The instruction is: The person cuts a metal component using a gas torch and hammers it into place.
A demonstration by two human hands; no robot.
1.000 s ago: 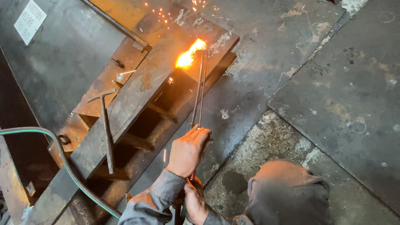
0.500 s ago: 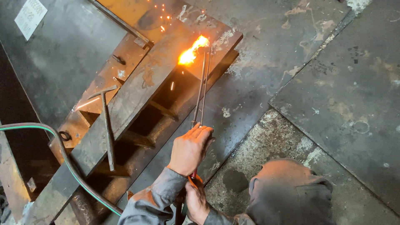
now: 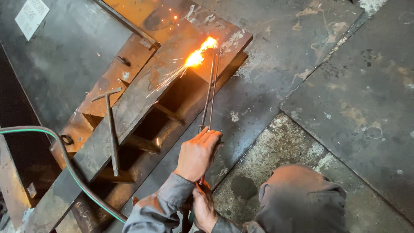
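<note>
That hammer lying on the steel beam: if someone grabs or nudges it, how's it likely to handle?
The hammer looks all metal, so probably stiff and heavy for its size, weighted toward the head. Its thin, round-looking handle lies along the sloping beam, so a nudge may slide or roll it. The flame is some way off, but it might be warm.

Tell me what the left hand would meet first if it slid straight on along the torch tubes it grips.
Left hand points up the cutting torch; going on, it would probably first reach the flame on the rusty steel beam, though depth is unclear.

Both hands (image 3: 198, 154) grip cutting torch (image 3: 210, 92); flame (image 3: 199, 54) on steel beam (image 3: 142, 97).
</note>
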